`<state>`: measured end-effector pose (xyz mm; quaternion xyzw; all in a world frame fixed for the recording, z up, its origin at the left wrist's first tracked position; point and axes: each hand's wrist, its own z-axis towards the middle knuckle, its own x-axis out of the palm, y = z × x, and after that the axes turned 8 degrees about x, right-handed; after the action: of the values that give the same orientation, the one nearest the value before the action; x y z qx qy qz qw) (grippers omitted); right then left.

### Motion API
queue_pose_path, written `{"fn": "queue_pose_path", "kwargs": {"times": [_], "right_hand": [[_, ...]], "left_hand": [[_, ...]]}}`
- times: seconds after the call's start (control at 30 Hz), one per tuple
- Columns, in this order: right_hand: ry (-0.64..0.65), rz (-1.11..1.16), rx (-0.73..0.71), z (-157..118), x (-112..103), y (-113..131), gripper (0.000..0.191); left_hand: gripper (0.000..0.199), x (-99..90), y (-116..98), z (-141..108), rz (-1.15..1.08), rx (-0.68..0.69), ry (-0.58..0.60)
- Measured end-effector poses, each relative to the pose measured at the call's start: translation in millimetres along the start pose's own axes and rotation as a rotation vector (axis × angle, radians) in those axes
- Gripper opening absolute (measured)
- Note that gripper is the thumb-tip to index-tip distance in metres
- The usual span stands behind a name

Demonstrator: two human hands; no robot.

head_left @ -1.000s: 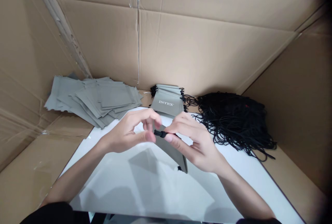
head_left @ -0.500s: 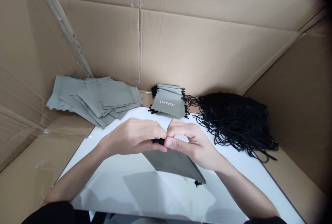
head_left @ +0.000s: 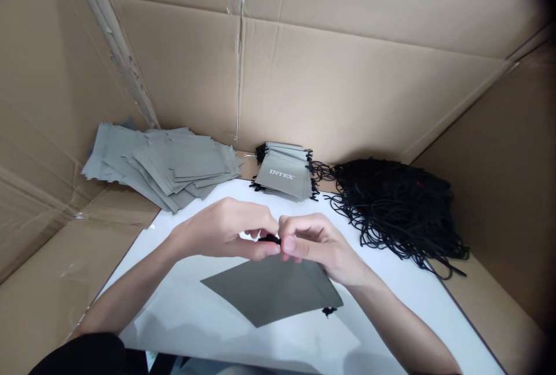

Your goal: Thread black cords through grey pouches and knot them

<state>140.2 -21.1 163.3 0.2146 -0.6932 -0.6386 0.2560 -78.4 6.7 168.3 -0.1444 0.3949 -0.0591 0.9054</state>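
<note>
My left hand [head_left: 230, 229] and my right hand [head_left: 324, 245] meet over the white board, each pinching a short piece of black cord [head_left: 270, 239] between thumb and fingers. From their fingertips a grey pouch [head_left: 278, 291] hangs down at a slant, its plain face showing. A black knotted cord end [head_left: 329, 311] sticks out at the pouch's lower right corner. How the cord joins the pouch under my fingers is hidden.
Behind, grey pouches [head_left: 191, 158] lie in a loose pile at left. A small stack of corded INTEX pouches [head_left: 283, 171] sits in the middle, black cords [head_left: 395, 207] heap at right. Cardboard walls [head_left: 373, 85] surround the white board [head_left: 174, 311].
The pouch has swung out to the left and lower, so more of its face shows. My right hand's fingers have shifted slightly at the cord.
</note>
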Motion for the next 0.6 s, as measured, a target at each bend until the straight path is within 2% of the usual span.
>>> {"fn": "queue_pose_path", "kwargs": {"times": [0.13, 0.27, 0.33, 0.4, 0.5, 0.6], "right_hand": [[-0.118, -0.057, -0.022, 0.2, -2.3, 2.4, 0.029], [-0.156, -0.138, -0.066, 0.3, -2.3, 1.6, 0.031], [-0.201, -0.179, -0.117, 0.0, -0.9, -0.3, 0.024], [-0.257, -0.224, -0.194, -0.2, 0.8, -3.1, 0.018], [-0.296, -0.378, -0.355, 0.1, 2.7, -6.9, 0.034], [-0.362, -0.650, -0.580, 0.7, 3.7, -6.6, 0.022]], "left_hand": [[0.026, -7.7, -0.9, -1.4, -0.003, -0.129, -0.044], [0.014, -8.2, -4.8, 1.2, 0.023, -0.193, -0.043], [0.013, -6.9, -5.9, 2.7, 0.004, -0.227, -0.063], [0.012, -6.1, -6.6, 3.4, -0.020, -0.245, -0.091], [0.012, -6.1, -8.0, 2.7, -0.056, -0.254, -0.123], [0.013, -6.8, -9.6, 1.7, -0.070, -0.277, -0.140]]}}
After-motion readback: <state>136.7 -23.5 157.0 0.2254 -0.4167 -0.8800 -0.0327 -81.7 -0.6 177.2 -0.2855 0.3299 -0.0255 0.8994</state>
